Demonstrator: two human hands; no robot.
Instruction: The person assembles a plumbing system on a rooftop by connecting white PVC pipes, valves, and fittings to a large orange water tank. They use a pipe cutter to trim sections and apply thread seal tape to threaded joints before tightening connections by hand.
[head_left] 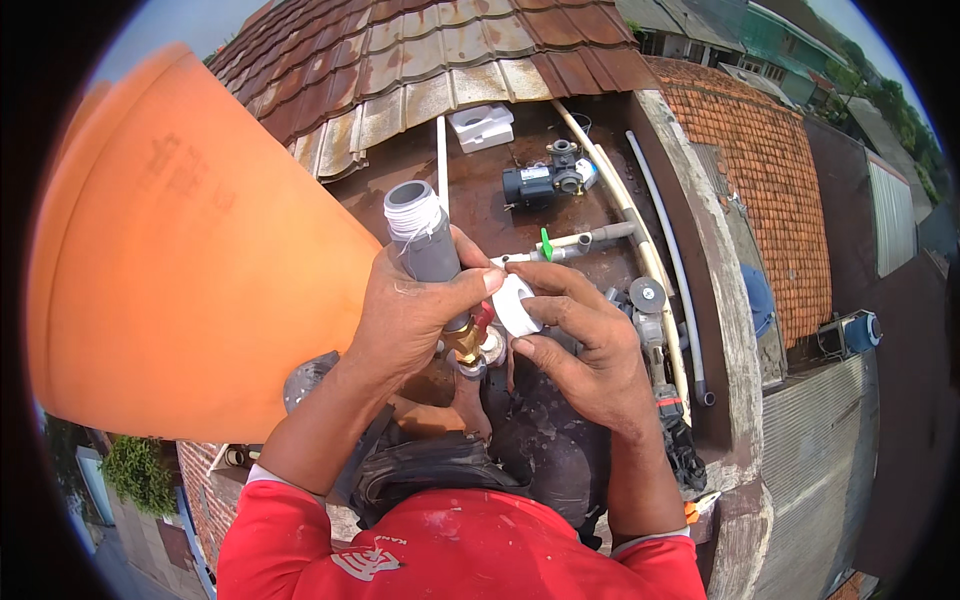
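Left hand (410, 315) grips grey pipe (425, 235), centre frame; right hand (580, 345) pinches white tape roll (515, 305). Thread-wrapping step; next needs taut winding.

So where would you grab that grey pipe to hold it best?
Around its smooth grey middle, from the left side, as the left hand does. The grey pipe stands upright; its top is threaded and wrapped in white tape, and a brass valve fills the bottom.

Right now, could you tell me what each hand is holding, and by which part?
Left hand grips the grey pipe round its lower body; right hand pinches the white tape roll by its edge.
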